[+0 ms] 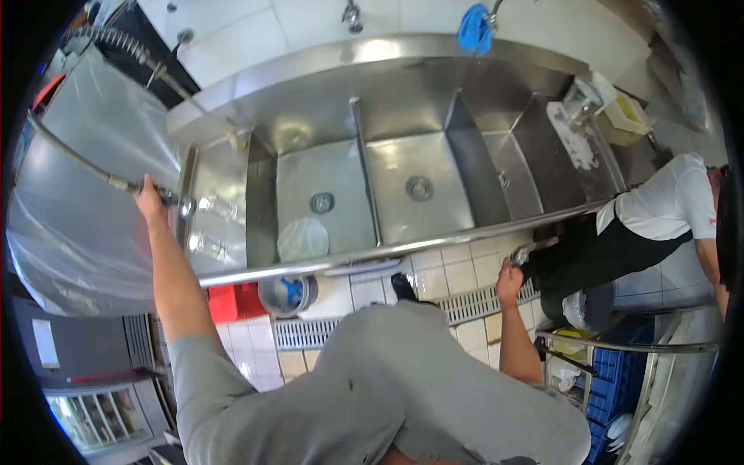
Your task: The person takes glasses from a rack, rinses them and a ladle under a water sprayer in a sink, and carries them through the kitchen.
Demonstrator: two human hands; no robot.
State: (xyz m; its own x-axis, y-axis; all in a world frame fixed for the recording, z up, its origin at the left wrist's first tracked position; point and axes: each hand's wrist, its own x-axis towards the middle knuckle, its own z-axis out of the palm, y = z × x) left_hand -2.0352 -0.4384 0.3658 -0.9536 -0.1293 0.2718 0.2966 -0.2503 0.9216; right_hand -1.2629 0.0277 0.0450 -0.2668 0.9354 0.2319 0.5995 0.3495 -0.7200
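My left hand [149, 200] is closed round the spray nozzle [184, 208] of a flexible hose, at the left end of the steel sink. Just right of the nozzle, two clear glasses [218, 208] lie on their sides on the drainboard [203, 170]. My right hand [509, 284] is down at my right side, below the sink's front rim, with its fingers closed on a small, shiny, clear thing that looks like a glass [521, 256]. Its outline is partly lost against a co-worker's dark clothing.
The steel sink [418, 159] has several basins; a pale round disc [303, 239] lies in the left one. Below stand a bucket [288, 297] and a red container [232, 302]. A co-worker [659, 209] stands close on the right, near a cart rail [620, 346].
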